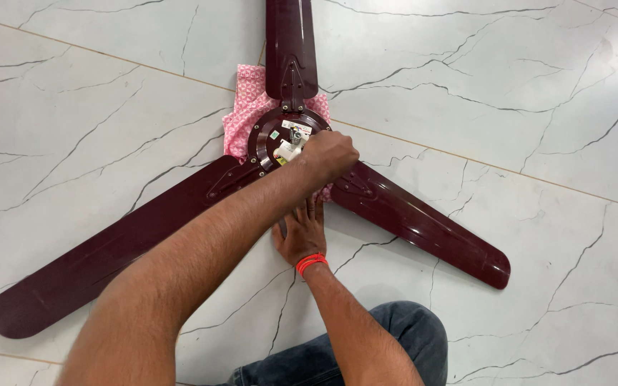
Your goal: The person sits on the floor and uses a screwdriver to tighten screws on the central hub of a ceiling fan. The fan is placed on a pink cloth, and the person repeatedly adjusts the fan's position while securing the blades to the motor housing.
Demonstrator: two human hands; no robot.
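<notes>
Closest to me, at the bottom edge, a knee in blue jeans (366,350) rests on the white marble floor (73,107). Going left to right, I see first the long left blade (109,250) of a dark maroon ceiling fan lying flat on the floor, its tip near the lower left corner. Over it crosses my left forearm, and my left hand (329,157) sits on the fan's round hub (270,139), fingers curled together over the white wiring parts (289,146) at the centre; whether they actually pinch something I cannot tell. A pink patterned cloth (244,100) lies under the hub. One blade (290,43) points straight up out of view. My right hand (300,236), an orange band (311,263) at its wrist, lies spread, palm down, on the floor just below the hub. Further right the third blade (430,229) stretches toward the lower right.
</notes>
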